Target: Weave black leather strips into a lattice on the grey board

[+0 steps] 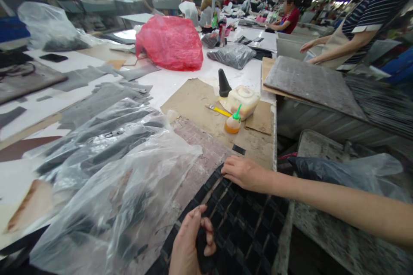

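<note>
Rows of small black rectangular pieces [248, 223] overlap in a grid at the bench's near edge. My left hand [190, 240] is curled above the lower left of the grid, its fingers closed round a small dark stack of pieces [204, 240]. At the grid's far edge, my right hand [245, 174] reaches in from the right with bent fingers pressed together on the top row. Whatever its fingertips pinch is hidden. One loose black piece [238, 149] lies just beyond my right hand.
Beyond the grid stand a glue bottle [232, 123] with a green nozzle, a yellow-handled brush [219, 111], a whitish plastic container [243, 101] and a black cone [223, 84]. Clear plastic sheeting [129, 189] covers dark material at left. A co-worker in stripes [364, 25] stands at right.
</note>
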`<move>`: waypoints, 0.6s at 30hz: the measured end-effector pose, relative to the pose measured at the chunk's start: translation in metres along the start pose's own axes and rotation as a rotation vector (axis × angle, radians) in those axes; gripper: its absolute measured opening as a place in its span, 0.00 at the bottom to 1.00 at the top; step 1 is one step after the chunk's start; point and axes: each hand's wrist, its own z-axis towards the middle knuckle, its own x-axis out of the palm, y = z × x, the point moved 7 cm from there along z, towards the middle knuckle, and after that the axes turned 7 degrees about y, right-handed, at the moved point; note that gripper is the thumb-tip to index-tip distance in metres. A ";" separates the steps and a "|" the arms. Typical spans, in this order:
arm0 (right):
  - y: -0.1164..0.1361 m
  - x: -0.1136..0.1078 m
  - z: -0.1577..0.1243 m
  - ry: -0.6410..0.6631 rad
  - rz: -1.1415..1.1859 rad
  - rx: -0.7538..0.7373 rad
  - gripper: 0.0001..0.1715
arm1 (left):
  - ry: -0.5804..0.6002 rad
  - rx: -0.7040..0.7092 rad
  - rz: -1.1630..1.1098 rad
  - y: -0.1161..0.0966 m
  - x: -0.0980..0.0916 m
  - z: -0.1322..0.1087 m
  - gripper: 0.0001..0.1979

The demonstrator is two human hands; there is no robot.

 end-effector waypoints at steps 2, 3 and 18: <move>0.008 0.004 0.012 0.007 -0.057 -0.061 0.09 | -0.004 0.015 0.008 0.000 -0.003 -0.006 0.28; 0.013 0.006 0.018 0.022 -0.080 -0.102 0.09 | -0.011 0.020 0.007 0.000 -0.005 -0.009 0.28; 0.058 0.026 0.042 0.102 -0.113 -0.300 0.09 | -0.090 0.034 -0.064 0.009 -0.057 -0.077 0.28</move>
